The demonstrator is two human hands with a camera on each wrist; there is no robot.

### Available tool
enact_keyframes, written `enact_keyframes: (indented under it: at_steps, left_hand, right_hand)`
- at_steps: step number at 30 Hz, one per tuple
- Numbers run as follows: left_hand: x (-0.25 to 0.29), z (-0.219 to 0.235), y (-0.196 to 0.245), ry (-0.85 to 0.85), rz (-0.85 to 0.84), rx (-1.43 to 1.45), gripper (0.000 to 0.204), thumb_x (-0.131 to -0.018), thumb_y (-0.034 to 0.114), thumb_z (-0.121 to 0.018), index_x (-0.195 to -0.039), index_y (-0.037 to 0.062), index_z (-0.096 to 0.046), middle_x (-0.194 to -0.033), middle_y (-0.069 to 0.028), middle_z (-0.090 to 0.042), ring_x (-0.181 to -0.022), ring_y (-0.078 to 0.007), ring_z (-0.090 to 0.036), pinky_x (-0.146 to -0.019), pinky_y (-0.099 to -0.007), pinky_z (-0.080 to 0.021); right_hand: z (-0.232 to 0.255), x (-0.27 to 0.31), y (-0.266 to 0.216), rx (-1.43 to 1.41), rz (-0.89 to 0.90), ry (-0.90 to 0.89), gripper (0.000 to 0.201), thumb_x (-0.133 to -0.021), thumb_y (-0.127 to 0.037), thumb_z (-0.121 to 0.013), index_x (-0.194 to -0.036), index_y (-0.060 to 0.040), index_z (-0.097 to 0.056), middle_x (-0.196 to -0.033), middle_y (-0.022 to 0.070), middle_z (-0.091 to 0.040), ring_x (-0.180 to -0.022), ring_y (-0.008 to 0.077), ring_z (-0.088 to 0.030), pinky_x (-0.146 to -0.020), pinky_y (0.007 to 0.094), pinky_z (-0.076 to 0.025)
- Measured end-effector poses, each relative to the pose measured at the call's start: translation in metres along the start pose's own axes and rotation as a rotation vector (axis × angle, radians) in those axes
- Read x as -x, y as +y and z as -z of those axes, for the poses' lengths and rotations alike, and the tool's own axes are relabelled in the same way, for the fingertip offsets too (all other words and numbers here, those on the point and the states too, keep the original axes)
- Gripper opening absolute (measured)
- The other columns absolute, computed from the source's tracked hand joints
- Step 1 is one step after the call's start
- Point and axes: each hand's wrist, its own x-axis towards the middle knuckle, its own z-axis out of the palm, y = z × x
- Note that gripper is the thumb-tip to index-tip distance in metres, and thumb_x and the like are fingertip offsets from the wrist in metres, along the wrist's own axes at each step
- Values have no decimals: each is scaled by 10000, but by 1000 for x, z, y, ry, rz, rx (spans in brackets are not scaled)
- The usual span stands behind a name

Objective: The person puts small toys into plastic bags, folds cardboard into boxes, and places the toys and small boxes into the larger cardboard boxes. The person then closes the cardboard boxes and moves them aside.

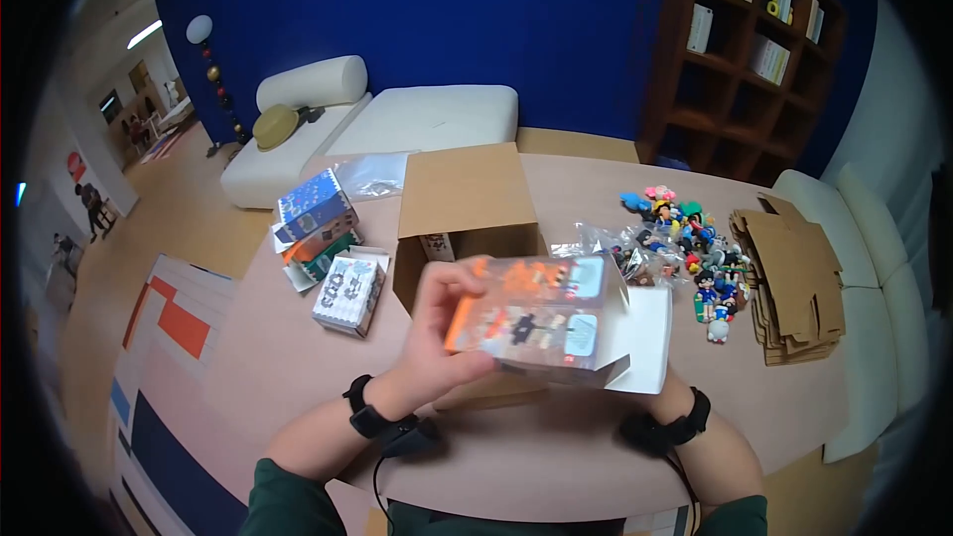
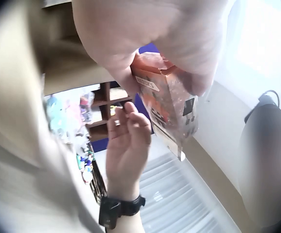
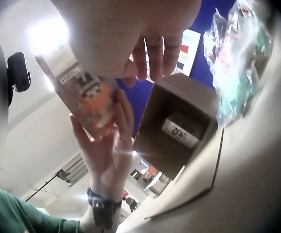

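Note:
My left hand (image 1: 437, 333) grips a small orange printed box (image 1: 526, 313) by its end, thumb on the near side and fingers on the far side. At the box's other end a white flap (image 1: 640, 337) stands open. Behind that flap, in the head view, my right hand is mostly hidden. The left wrist view shows the right hand (image 2: 127, 150) beside the box with loosely bent fingers and nothing in them. Below the held box stands an open cardboard carton (image 1: 467, 189); a small box (image 3: 181, 131) lies inside it in the right wrist view.
Left of the carton are a blue box (image 1: 316, 203), a grey-white box (image 1: 349, 293) and clear plastic wrap (image 1: 372, 177). On the right lie several small toy figures (image 1: 710, 268), some in clear bags (image 1: 606, 238), beside stacked flattened cardboard (image 1: 794, 283). A white sofa (image 1: 427, 114) stands behind.

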Motion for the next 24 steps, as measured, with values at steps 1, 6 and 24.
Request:
enact_keyframes:
  at_steps: [1,6,24]
  left_hand:
    - [1,6,8,51,-107,-39,792,-699,397,-924,-1233,147,-394,-1366,-127,-406,-1342,-229,-399,-1163,-403,-310]
    - [21,36,77,447,-560,-632,835,-768,651,-790,-1300,164,-368,-1321,-95,-434,-1359,-286,-420,-1123,-490,-401]
    - [59,134,49,615,-17,-1658,446,-810,239,-814,-1069,9,-533,-1141,-175,-536,-1085,-332,-535,-931,-414,-446]
  right_hand:
    - [0,3,17,363,201,-139,302,-870,-107,-710,-1159,-32,-663,-1119,131,-682,-1072,272,-663,-933,393,-528]
    - [-17,6,2,598,44,-730,336,-896,-191,-663,-1220,-102,-661,-1379,139,-580,-1342,335,-498,-1065,429,-415]
    - [-23,16,24,597,96,-697,307,-895,-212,-628,-1185,-127,-676,-1418,92,-548,-1417,295,-400,-1132,477,-270]
